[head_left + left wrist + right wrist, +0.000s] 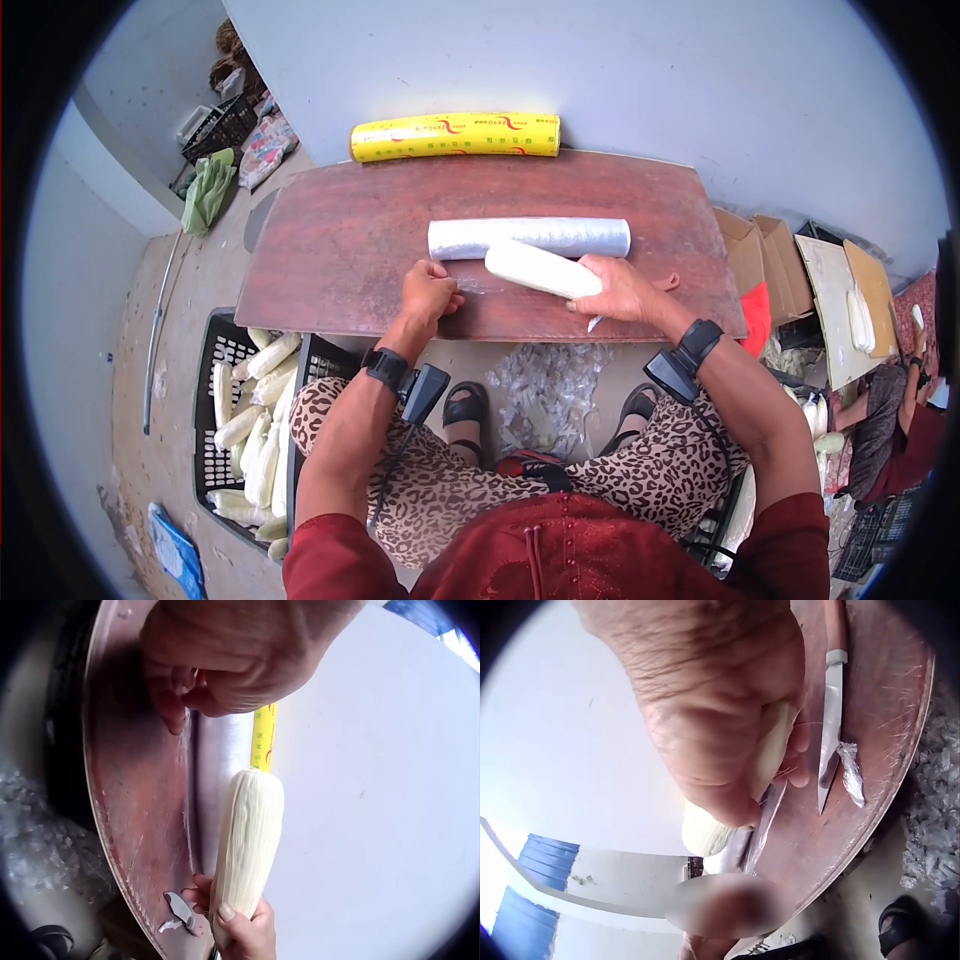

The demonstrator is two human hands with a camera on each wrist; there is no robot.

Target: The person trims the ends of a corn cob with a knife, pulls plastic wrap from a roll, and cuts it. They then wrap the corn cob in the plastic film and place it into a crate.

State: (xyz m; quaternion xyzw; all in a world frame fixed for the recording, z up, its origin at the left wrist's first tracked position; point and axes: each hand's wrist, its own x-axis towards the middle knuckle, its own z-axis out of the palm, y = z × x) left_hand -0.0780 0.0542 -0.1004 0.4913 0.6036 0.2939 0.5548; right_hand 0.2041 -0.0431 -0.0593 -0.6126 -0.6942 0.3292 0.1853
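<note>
My right hand grips a pale ear of corn in its husk by one end, holding it over the wooden table. The husk's lengthwise ribs show in the left wrist view, with the ear pointing away from the gripping hand. At the table's front, my left hand pinches the loose edge of clear plastic film. That film comes off a roll of cling film lying across the table just behind both hands. Beside the right hand lies a knife with a brownish handle.
A yellow printed roll lies along the table's back edge by the wall. At the left stands a black crate of pale ears. A crumpled film scrap touches the knife blade, and film scraps litter the floor. Another person sits far right.
</note>
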